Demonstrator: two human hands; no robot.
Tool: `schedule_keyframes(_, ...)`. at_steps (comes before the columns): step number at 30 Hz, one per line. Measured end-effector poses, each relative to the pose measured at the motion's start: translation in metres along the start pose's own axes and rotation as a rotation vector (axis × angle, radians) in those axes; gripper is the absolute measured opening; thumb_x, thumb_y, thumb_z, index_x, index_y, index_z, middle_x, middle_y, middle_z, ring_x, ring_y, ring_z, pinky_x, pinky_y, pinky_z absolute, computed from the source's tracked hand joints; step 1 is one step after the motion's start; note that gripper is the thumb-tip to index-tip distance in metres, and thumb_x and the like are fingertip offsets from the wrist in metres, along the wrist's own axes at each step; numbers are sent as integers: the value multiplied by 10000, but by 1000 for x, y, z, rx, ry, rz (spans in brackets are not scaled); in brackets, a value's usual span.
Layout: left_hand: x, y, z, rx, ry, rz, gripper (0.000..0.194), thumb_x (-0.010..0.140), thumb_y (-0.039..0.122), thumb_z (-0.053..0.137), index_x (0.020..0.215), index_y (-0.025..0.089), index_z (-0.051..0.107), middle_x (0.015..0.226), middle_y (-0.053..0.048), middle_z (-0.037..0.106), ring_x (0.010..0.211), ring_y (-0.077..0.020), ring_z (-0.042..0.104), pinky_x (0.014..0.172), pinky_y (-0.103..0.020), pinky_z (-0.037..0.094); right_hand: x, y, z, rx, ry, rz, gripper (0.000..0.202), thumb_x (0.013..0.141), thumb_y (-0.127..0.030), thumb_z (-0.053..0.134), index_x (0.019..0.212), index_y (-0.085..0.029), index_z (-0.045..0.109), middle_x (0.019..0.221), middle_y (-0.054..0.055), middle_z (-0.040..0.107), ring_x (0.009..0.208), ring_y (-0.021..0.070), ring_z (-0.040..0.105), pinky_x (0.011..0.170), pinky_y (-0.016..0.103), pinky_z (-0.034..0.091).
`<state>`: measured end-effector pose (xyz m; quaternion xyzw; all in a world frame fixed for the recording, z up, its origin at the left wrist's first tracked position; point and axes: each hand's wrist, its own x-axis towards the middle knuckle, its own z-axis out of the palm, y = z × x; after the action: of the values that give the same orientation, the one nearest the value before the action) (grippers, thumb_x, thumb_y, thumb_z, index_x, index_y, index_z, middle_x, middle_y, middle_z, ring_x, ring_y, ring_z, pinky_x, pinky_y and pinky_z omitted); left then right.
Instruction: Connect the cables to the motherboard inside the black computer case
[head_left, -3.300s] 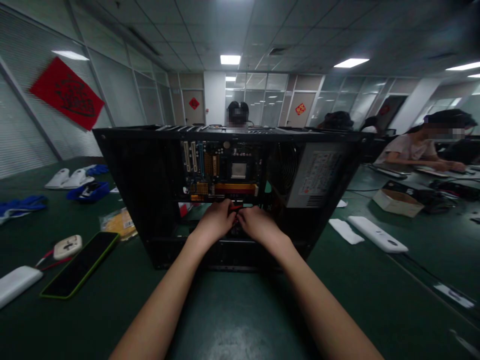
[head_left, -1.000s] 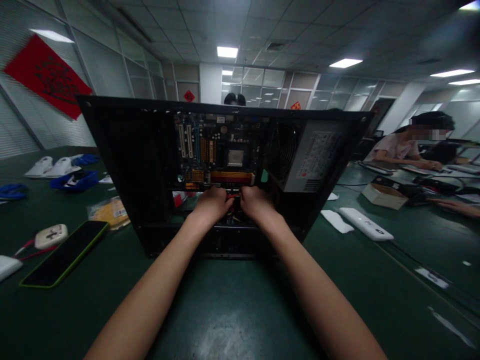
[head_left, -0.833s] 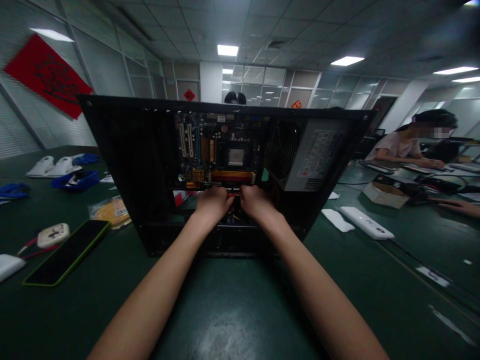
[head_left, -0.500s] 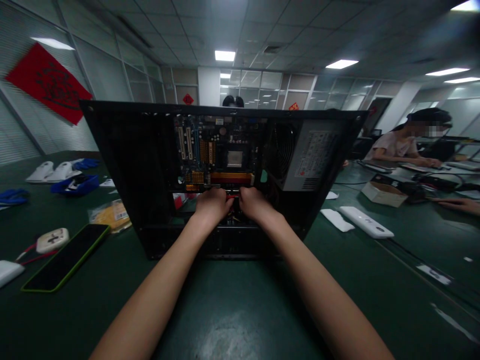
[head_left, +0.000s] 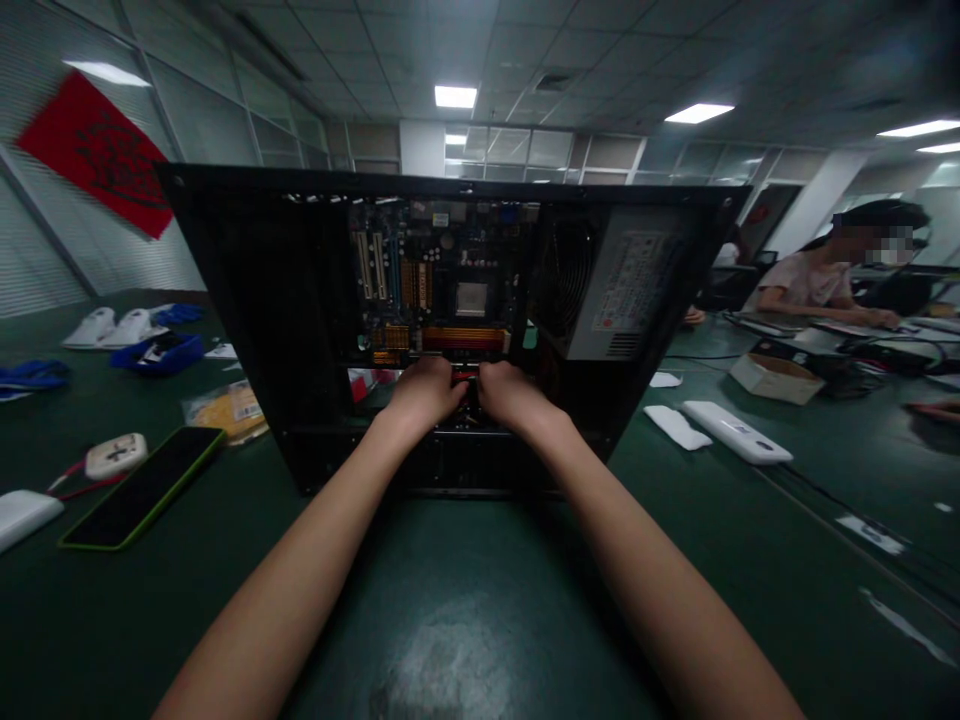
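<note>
Head view, black computer case (head_left: 247, 300) open across the center, red cables (head_left: 463, 378) low inside it, between the curled fingertips, left hand (head_left: 429, 390) and right hand (head_left: 510, 390) close together, exact pinch hidden.

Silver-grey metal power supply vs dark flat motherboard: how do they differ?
The silver-grey metal power supply is an enclosed box; the dark flat motherboard has exposed parts.
The power supply carries a large printed label; the motherboard shows pale, red and yellow slots.
The power supply sits farther right than the motherboard.
Shared: both are inside the black metal case.
</note>
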<state>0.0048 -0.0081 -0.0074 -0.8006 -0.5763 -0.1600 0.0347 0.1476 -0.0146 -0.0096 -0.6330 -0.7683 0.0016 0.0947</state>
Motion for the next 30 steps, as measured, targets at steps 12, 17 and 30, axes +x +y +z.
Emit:
schedule_keyframes(12, -2, -2, -3, -126, -49, 20, 323, 906, 327, 584, 1137, 130, 694, 1126, -157, 716, 1079, -272, 663, 901, -313, 498, -3, 1, -2, 26, 10, -2, 296, 973, -173, 452, 1123, -91, 694, 1104, 217, 686, 1026, 272, 677, 832, 280, 491)
schedule_keyframes(17, -3, -2, -3, -134, -29, 10, 296, 920, 334, 551, 1067, 132, 711, 1070, -135, 728, 1031, -254, 672, 900, -302, 498, -4, 1, -1, 29, 22, 15, 299, 986, -199, 444, 1133, -99, 685, 1104, 211, 686, 1014, 271, 680, 834, 290, 493)
schedule_keyframes(30, -2, -6, -2, -142, -8, 13, 293, 928, 342, 543, 1055, 133, 705, 1063, -133, 723, 1024, -247, 666, 883, -298, 499, -6, 1, -5, 69, 30, 7, 299, 1010, -184, 419, 1140, -96, 673, 1107, 191, 690, 1034, 252, 675, 820, 264, 489)
